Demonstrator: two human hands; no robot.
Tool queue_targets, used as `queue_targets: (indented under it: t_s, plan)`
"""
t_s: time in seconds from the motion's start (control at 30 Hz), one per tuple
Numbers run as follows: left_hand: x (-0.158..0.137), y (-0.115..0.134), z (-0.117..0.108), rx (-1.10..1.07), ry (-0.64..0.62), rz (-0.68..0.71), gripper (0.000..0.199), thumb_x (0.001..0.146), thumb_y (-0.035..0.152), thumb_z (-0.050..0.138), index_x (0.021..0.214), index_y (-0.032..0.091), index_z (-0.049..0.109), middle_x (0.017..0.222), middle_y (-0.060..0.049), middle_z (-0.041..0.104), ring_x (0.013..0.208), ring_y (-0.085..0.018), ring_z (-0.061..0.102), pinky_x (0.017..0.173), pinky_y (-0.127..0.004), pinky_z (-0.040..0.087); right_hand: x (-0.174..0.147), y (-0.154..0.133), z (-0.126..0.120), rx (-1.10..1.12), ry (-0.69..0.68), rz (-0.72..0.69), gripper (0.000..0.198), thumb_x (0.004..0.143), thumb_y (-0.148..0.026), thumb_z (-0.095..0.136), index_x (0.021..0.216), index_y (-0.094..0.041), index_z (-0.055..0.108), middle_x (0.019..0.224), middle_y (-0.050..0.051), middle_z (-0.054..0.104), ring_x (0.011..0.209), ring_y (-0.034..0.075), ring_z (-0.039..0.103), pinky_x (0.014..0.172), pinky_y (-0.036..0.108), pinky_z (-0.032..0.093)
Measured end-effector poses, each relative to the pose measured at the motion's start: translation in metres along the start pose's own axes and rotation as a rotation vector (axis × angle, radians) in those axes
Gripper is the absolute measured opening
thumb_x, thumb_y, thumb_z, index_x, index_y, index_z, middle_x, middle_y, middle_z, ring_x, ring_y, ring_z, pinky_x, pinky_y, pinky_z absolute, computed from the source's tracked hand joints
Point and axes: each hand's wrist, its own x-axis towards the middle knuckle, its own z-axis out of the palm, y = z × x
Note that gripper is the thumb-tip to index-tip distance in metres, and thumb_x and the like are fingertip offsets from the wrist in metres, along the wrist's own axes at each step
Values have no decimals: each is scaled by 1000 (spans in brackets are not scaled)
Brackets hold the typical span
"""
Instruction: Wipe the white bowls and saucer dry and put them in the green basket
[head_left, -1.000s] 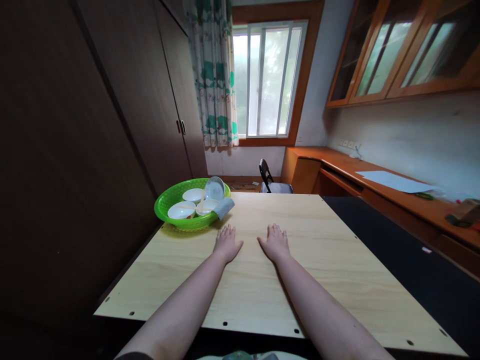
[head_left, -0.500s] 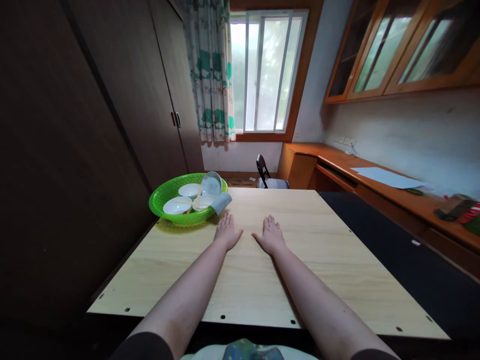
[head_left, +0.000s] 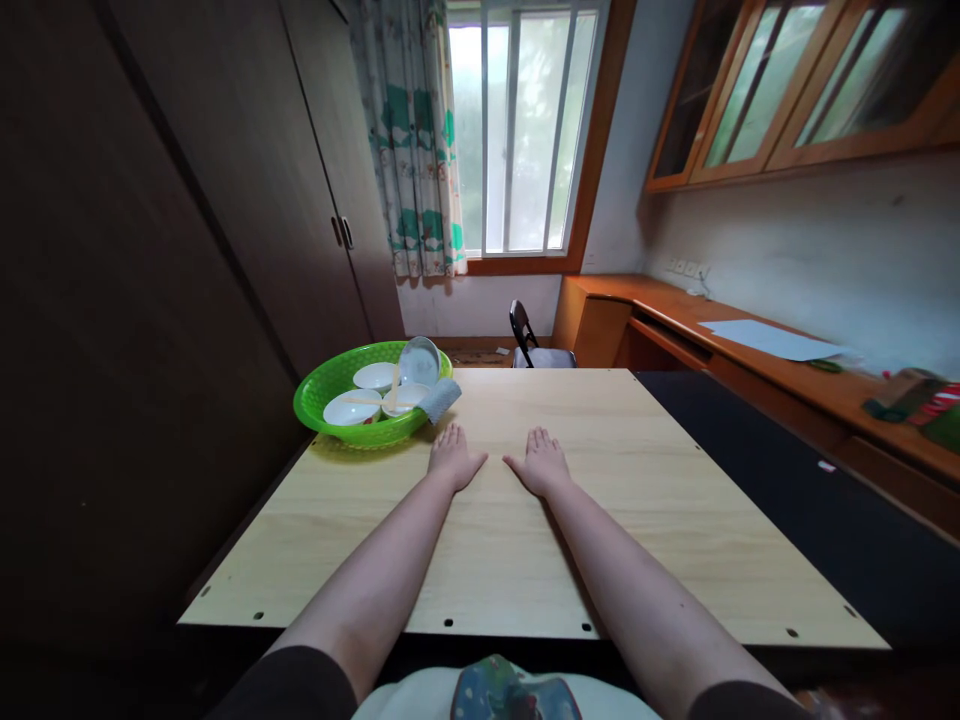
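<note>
My left hand (head_left: 453,460) lies flat on the pale wooden tabletop (head_left: 495,550), palm down with fingers stretched forward. Level with it, my right hand (head_left: 541,462) rests the same way, and the two thumbs point towards each other across a small gap. Neither hand holds anything. Just beyond my left hand, to the left, stands a green plastic basket (head_left: 309,410). Inside are several white bowls (head_left: 351,408), one of them (head_left: 420,362) tipped up on its side, and pale chopsticks (head_left: 395,385) lying across them. A grey cloth (head_left: 441,400) hangs over the basket's right rim.
A dark wardrobe (head_left: 225,150) rises along the left. Behind the table stands a folding chair (head_left: 544,356) below the window. A dark surface (head_left: 780,480) adjoins the table's right side, beside a wooden desk (head_left: 675,305) with white paper (head_left: 772,340) on it.
The camera view has shifted slightly, so the window and basket sit a little higher and further left. Both hands stay flat in the same place on the table.
</note>
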Motion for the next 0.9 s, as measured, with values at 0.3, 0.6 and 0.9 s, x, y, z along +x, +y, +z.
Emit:
queue_targets:
  t_s: [0.3, 0.6, 0.9]
  plan:
    - [1, -1, 2, -11, 19, 1, 89, 79, 65, 32, 144, 6, 22, 152, -16, 16, 141, -27, 10, 113, -40, 11, -2, 0, -2, -4, 13, -10, 96, 81, -69, 28, 145, 1, 11, 153, 17, 10, 142, 24, 0, 112, 39, 3]
    - [2, -1, 4, -20, 9, -4, 89, 78, 65, 33, 144, 6, 21, 152, -16, 15, 141, -27, 8, 113, -40, 11, -3, -2, -3, -3, 12, -3, 95, 81, -69, 28, 145, 0, 11, 153, 15, 9, 142, 23, -2, 112, 40, 3]
    - [2, -15, -1, -437, 130, -49, 75, 75, 46, 55, 138, 12, 32, 147, -17, 31, 135, -26, 30, 109, -36, 25, 2, 21, -4, 257, 140, -84, 67, 85, -53, 41, 137, -10, 38, 144, 14, 37, 134, 23, 32, 108, 33, 23]
